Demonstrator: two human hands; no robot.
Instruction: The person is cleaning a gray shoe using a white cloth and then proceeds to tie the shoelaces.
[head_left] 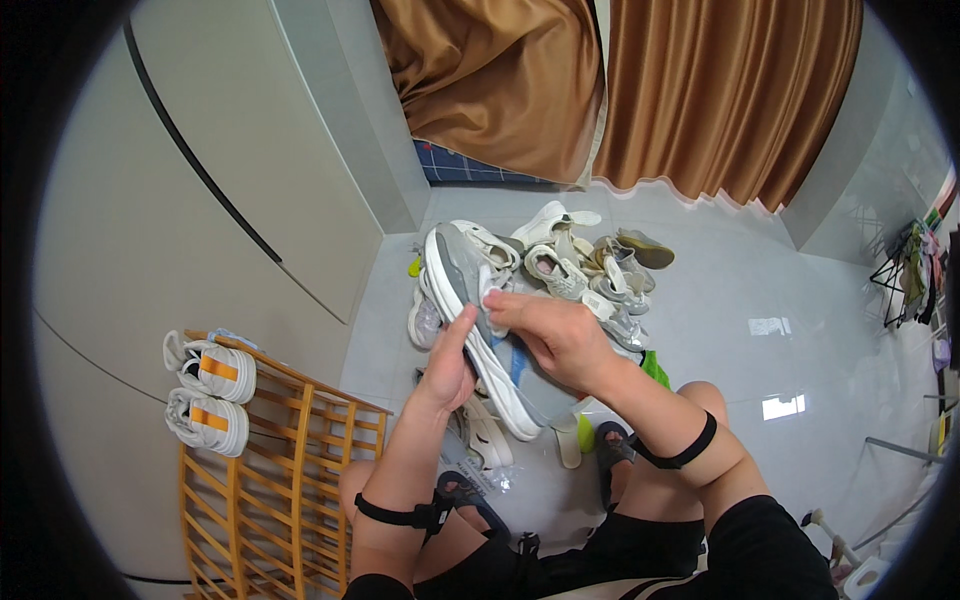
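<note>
A grey and white sneaker with a thick white sole and a blue patch is held up, tilted, in front of me. My left hand grips it along the sole edge, the thumb lying up against the side. Over the upper, the bent fingers of my right hand press a small white soft piece against the shoe. Whether that piece is a cloth or part of the shoe is hard to tell. Behind the sneaker, a pile of pale shoes lies on the floor, partly hidden by it.
On the left, a slatted wooden rack carries a pair of white sneakers with orange heel strips. Clear plastic wrapping and a pale insole lie near my feet. Brown curtains hang at the back; a small drying rack stands far right.
</note>
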